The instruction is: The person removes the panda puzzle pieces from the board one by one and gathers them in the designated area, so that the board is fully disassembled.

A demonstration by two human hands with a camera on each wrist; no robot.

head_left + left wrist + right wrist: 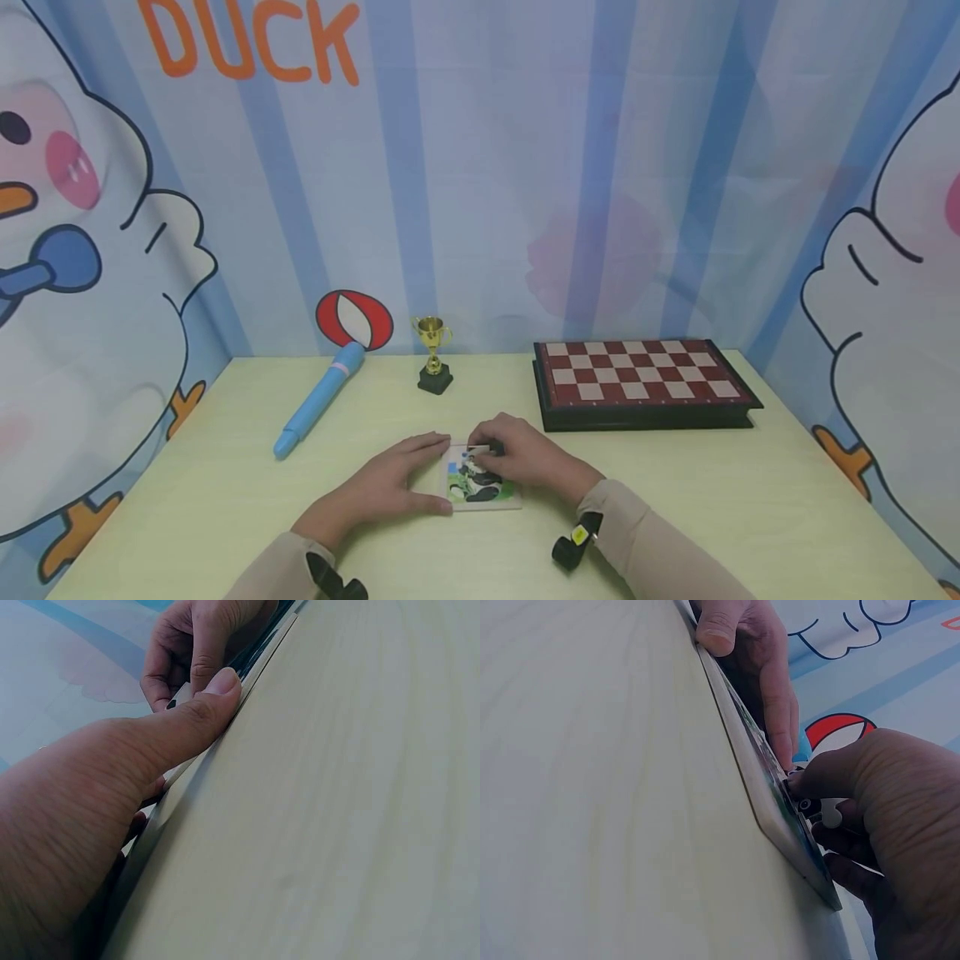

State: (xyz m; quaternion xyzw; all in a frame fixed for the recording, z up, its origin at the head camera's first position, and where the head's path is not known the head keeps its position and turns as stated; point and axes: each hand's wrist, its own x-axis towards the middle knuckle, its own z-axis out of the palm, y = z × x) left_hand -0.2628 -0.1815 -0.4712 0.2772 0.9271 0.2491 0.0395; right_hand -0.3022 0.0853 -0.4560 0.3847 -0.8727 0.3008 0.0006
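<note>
A small square jigsaw puzzle (487,492) with a panda picture and a pale frame lies flat on the table. My left hand (393,479) rests at its left side, thumb at the near corner and straight fingers along the far corner. Over the puzzle's upper right part, my right hand (521,450) has curled fingers and pinches a small black-and-white puzzle piece (829,814). That piece is tilted up off the board in the right wrist view. In the left wrist view, the left thumb (202,709) touches the frame's edge; the other left fingers are mostly hidden.
Behind the hands stands a small gold trophy cup (432,350) on a black base. A blue pen-like stick (318,402) lies at the back left. At the back right is a chessboard box (637,375). A duck-print curtain (487,167) hangs along the table's back edge.
</note>
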